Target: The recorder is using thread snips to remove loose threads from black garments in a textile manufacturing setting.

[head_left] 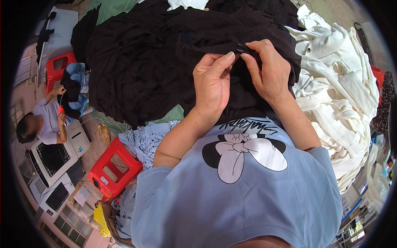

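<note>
A big heap of black cloth (136, 66) lies in front of me. At its near right side my left hand (211, 80) pinches an edge of black fabric (198, 48) between thumb and fingers. Close beside it, my right hand (269, 68) is curled round small thread snips (240, 48). Only their dark pointed tips show, between thumb and forefinger at the fabric edge; the rest is hidden in the palm. The fingertips of both hands almost meet.
White knitted garments (335, 95) are piled on the right. A red plastic stool (113, 167) stands at left, near patterned blue cloth (151, 140). Farther left, another person (45, 120) holds dark cloth and an orange-handled tool beside a grey-white machine (58, 153).
</note>
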Available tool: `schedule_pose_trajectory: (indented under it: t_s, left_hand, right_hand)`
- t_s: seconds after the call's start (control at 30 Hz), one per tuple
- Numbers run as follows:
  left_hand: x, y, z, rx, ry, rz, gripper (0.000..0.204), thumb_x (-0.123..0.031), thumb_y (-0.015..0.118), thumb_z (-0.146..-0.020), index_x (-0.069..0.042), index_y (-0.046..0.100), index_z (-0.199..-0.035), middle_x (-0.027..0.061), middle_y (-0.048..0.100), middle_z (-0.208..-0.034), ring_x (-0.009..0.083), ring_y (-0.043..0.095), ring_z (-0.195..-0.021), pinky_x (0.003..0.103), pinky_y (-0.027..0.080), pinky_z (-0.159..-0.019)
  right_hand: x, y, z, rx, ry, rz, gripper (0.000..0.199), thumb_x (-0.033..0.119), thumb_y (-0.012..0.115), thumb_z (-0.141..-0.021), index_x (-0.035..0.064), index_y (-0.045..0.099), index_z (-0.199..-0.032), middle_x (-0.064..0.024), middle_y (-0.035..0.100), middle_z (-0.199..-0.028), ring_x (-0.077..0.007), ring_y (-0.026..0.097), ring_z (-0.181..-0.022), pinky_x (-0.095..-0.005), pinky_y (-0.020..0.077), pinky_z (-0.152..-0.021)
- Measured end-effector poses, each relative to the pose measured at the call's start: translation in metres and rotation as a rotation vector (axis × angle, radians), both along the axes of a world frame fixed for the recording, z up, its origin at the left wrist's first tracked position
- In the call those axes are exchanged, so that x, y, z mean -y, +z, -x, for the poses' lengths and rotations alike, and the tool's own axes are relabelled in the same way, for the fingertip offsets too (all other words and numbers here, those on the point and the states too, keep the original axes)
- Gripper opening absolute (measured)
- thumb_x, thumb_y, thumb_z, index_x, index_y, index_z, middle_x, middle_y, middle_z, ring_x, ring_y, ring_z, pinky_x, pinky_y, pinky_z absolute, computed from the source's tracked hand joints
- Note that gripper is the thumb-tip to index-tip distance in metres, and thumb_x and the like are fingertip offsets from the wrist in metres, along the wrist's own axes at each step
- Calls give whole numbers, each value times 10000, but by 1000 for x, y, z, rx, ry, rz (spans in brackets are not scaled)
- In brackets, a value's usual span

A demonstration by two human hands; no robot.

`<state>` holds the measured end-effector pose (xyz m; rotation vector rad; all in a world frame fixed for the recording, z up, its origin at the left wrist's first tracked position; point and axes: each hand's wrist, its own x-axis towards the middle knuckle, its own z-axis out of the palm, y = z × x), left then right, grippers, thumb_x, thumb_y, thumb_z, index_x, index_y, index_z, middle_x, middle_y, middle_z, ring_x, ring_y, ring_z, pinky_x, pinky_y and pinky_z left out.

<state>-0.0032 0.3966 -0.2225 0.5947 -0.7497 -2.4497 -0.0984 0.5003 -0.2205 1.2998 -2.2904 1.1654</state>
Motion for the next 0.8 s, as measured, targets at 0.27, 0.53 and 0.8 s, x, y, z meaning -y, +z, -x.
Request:
schedule_pose_trajectory:
  t_s: [0.27,0.53,0.8]
  left_hand:
    - [2,-5,-1,-12,-19,20,32,3,623,-875,17,646,-892,107,672,-910,174,635,-872,305,485,-904]
    - [3,-5,-2,-29,-26,-6,29,9,621,-875,23,637,-895,100,666,-879,146,626,-840,305,489,-914]
    - [4,-6,-1,-40,-27,-13,32,4,619,-877,26,638,-891,104,668,-884,147,627,-842,319,487,-929]
  right_hand:
    - [3,-3,0,-63,-9,18,201,155,702,-812,69,594,-958,-56,590,-811,-229,610,-687,-297,467,-579]
    - [5,-8,2,-129,-5,54,215,138,720,-789,77,595,-953,-48,602,-801,-218,609,-686,-295,465,-582]
    - [7,-9,4,-195,-2,79,203,140,724,-786,84,598,-935,-35,606,-783,-200,607,-681,-287,451,-575]
